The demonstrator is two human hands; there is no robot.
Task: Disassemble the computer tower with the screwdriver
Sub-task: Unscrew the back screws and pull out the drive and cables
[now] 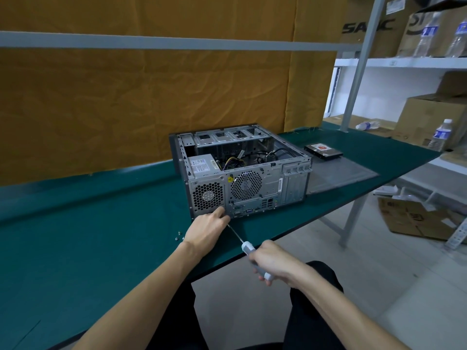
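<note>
Right hand: the right hand (274, 261), nearest the camera, is wrapped around the grey-and-white handle of the screwdriver (249, 251), its shaft running up and left toward the case.
Left hand: the left hand (206, 229) rests on the table at the lower rear corner of the case, fingers curled around the shaft near its tip; whether they pinch it or only steady it cannot be told.
Loose screws: two small screws (178, 236) lie on the green table (88, 248) just left of that hand.
Computer tower: the computer tower (242, 173) lies on its side mid-table, side cover off, cables and power supply (202, 166) exposed.
Step in hand: apparently backing out a rear-panel screw beside the power supply grille.
Next move: likely calls for keeping the tip seated, turning, then catching the freed screw.
Beyond: a side panel (341, 175) and hard drive (323, 150) lie to the right.
</note>
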